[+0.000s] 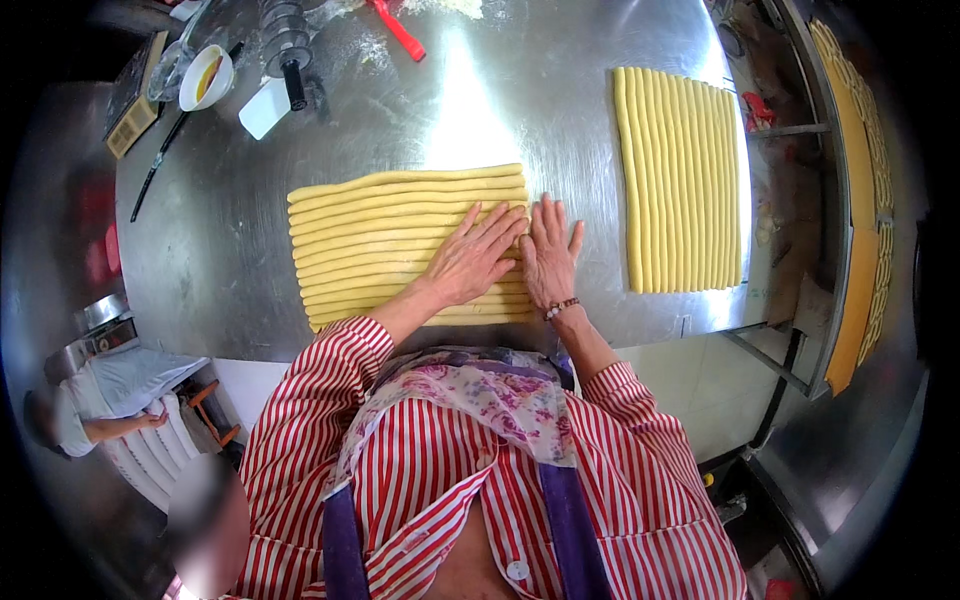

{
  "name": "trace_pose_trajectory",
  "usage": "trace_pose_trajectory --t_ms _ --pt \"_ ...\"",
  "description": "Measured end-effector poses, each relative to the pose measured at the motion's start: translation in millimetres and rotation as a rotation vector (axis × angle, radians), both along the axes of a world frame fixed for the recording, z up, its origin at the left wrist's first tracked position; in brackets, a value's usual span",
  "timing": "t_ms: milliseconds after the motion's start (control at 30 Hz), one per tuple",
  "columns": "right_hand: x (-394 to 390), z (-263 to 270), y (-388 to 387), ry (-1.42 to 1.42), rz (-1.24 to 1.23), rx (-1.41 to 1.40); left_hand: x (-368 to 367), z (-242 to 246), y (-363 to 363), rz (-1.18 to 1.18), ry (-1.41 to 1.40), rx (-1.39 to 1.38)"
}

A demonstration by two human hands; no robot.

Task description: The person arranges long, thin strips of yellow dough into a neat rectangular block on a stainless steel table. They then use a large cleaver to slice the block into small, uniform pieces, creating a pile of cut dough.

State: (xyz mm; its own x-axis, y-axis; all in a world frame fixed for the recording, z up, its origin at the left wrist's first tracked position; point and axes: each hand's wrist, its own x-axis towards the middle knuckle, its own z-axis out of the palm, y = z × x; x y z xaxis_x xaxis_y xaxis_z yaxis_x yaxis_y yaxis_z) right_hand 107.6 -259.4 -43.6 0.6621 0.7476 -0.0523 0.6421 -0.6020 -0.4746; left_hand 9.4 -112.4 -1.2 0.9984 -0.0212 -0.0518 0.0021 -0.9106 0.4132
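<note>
A sheet of yellow dough ropes (367, 251), laid side by side, lies crosswise on the steel table (570, 127) in front of me. My left hand (472, 255) rests flat on the right part of these ropes, fingers slightly spread, covering some of them. Just past their right ends, my right hand (551, 259) is palm down on the steel, its thumb side beside the rope ends. Neither hand grips anything. To the right, a second set of dough ropes (679, 184) runs lengthwise near the table's edge.
Far left hold a white bowl (206, 79) with yellow liquid, a white scraper (265, 109), a ribbed roller (287, 52) and a thin black rod (159, 161). A red-handled tool (397, 30) lies near flour. Right stands a rack with trays (862, 187). A person (112, 409) is at lower left.
</note>
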Motion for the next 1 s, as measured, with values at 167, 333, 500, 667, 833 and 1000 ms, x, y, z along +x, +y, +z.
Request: trace_pose_trajectory --t_ms 167,333,500,667,833,1000 --pt "6 1 3 0.105 0.001 0.086 5 4 4 -0.017 0.01 0.026" --pt "7 4 4 0.162 -0.008 0.11 9 5 4 -0.048 0.088 0.093" --pt "17 8 12 0.134 -0.014 0.083 19 0 10 0.091 -0.005 0.055" --pt "18 8 11 0.192 -0.028 0.122 19 -3 14 0.064 0.017 0.017" --pt "26 11 27 0.164 -0.015 0.082 27 2 16 0.068 0.075 0.066" --pt "43 9 31 0.143 -0.059 0.332 18 2 38 0.16 -0.099 -0.048"
